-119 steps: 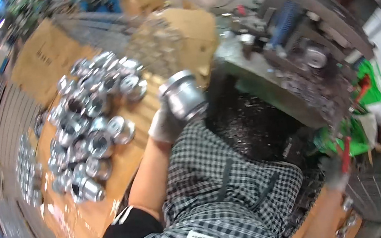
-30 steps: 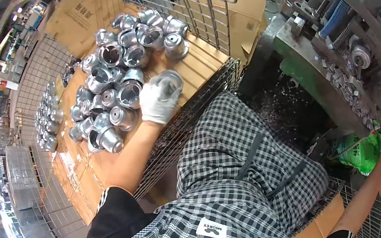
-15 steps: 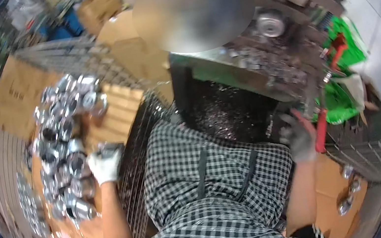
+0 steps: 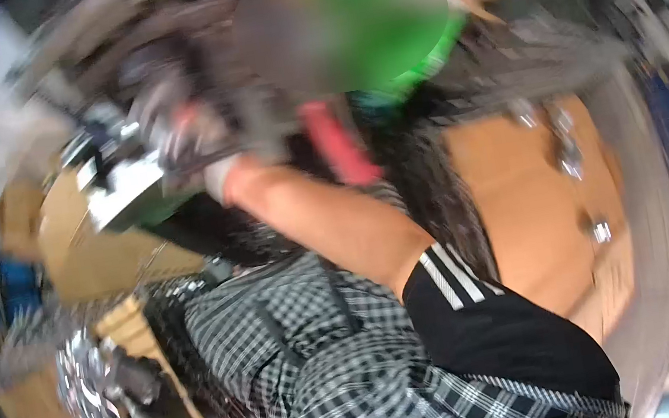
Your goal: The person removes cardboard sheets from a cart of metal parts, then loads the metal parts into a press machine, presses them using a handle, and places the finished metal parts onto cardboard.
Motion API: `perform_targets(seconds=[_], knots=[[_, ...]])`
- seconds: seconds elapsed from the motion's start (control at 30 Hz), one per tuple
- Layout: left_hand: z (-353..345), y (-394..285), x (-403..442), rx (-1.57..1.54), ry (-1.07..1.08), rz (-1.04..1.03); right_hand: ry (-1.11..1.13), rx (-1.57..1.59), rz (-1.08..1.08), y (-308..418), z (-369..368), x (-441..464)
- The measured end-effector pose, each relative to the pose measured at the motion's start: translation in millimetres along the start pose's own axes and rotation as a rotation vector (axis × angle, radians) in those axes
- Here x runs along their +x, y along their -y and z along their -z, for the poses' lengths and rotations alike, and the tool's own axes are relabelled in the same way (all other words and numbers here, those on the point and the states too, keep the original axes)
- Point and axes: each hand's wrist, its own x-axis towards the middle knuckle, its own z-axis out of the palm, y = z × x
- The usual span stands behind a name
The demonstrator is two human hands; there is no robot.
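My left hand (image 4: 161, 413), gloved, is at the lower left with its fingers closed round a metal cup (image 4: 136, 379), beside a pile of shiny metal cups (image 4: 89, 397). My right hand (image 4: 187, 136), also gloved, reaches across to the machine (image 4: 129, 184) at the upper left. Motion smears its fingers, and I cannot make out what they touch or hold. A red handle-like object (image 4: 339, 145) lies to the right of that hand, apart from it and blurred.
On the right, brown cardboard (image 4: 518, 206) carries several small shiny parts (image 4: 570, 163). Green bags (image 4: 417, 65) are at the top centre, partly behind a blurred oval. A cardboard box (image 4: 86, 240) stands at the left, above the pile.
The view has swung to the right. My right hand has moved from beside the red handle to the machine. My left hand stays by the pile, with the metal cup now raised in its fingers.
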Motion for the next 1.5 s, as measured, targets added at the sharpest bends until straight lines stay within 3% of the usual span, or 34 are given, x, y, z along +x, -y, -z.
perform_targets(seconds=[0.07,0.1,0.13,0.17,0.2,0.27,0.3,0.33,0.37,0.43,0.47,0.57,0.63,0.7,0.73,0.8,0.9,1.0,1.03,1.1,1.13,1.2,1.27,1.3,1.33,1.37,1.43,1.5], knots=[[-37,1,34,0.012,0.261,-0.006,0.200,-0.290,-0.018,0,84,-103],[-60,9,47,0.005,0.285,0.021,-0.075,-0.275,0.038,40,67,-183],[-83,16,60,-0.001,0.308,0.048,-0.106,-0.308,-0.288,66,130,-225],[-94,23,74,-0.008,0.368,0.081,-0.361,-0.162,-0.265,76,188,-257],[-125,27,87,0.022,0.235,0.192,-0.571,0.162,-0.060,106,206,-296],[-172,45,113,0.188,0.197,0.163,-0.667,-0.066,0.496,144,243,-351],[-189,53,129,0.223,0.195,0.206,-0.727,-0.072,0.593,153,341,-391],[-203,57,142,0.250,0.179,0.234,-0.595,-0.122,0.670,172,298,-405],[-217,61,155,0.262,0.157,0.249,-0.564,-0.038,0.721,164,439,-439],[-244,66,180,0.264,0.126,0.245,-1.114,0.227,0.506,183,362,-386],[-250,75,203,0.329,0.206,0.161,-1.147,0.177,0.423,182,318,-349],[-298,73,215,0.294,0.179,0.241,-0.740,-0.480,0.480,161,181,-267],[-325,80,226,0.307,0.218,0.189,-0.419,-0.980,0.823,155,95,-243],[-350,74,229,0.134,0.088,0.272,-0.250,-1.479,1.016,152,49,-230],[-352,71,238,0.424,0.208,0.171,-0.191,-1.660,1.047,150,30,-222],[-362,67,247,0.439,0.182,0.112,-0.140,-1.980,1.130,137,-2,-203],[-349,63,254,0.365,0.295,0.145,-0.191,-2.034,1.249,138,4,-192],[-292,62,207,0.197,0.363,0.251,-0.444,-1.704,1.218,162,48,-180],[-261,60,183,0.210,0.370,0.275,-0.528,-1.652,1.328,184,62,-155],[-203,62,128,0.254,0.139,0.257,-0.528,-1.605,1.149,235,103,-88],[-176,60,106,0.358,0.012,0.256,-0.415,-1.836,1.134,295,181,-19],[-131,41,73,0.461,-0.189,0.279,-0.107,-1.655,1.053,319,198,15],[-78,16,47,0.984,-0.445,0.019,0.089,-1.623,0.962,337,200,31],[-49,3,42,1.047,-0.614,-0.060,0.062,-1.720,1.079,343,205,34],[-21,-20,45,1.288,-0.845,-0.022,0.083,-1.717,1.013,337,197,31],[8,-31,55,1.484,-0.960,-0.300,0.106,-1.709,0.937,338,193,33],[52,-52,87,1.760,-1.075,-0.238,0.096,-1.705,0.792,328,169,32],[65,-62,117,2.004,-0.996,-0.058,-0.033,-1.708,0.656,316,151,23]])
